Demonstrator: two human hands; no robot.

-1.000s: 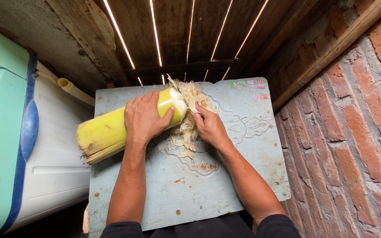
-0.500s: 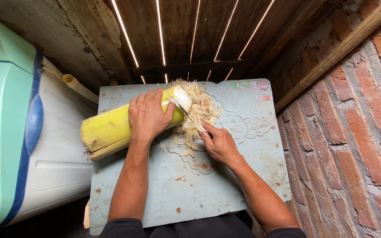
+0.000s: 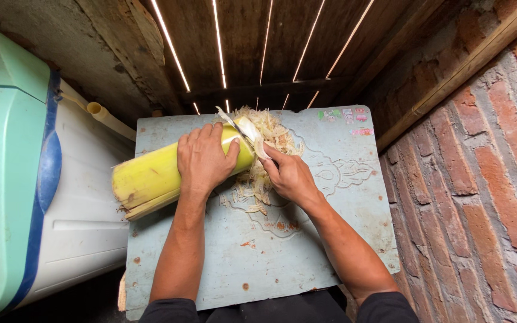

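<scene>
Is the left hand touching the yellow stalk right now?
Touching: the head view shows the left hand pressed flat over the yellow stalk, fingers wrapped across its top.

Light source: daylight is admitted through narrow gaps between the planks of the wooden wall [image 3: 258,54], seen as thin, overexposed white streaks.
Brightness: the pale tabletop [image 3: 306,251] below that wall is evenly and softly lit; the planks themselves are left dim.
Shadows: only faint, soft shadows are cast on the tabletop; deep shadow is held beneath its near edge.
Glare: none is seen apart from the blown-out streaks.
Sharpness: the centre is rendered crisply, with no motion blur noticed.
Distortion: wide-angle stretching is shown on the brick wall [image 3: 486,179] right of the tabletop.
</scene>
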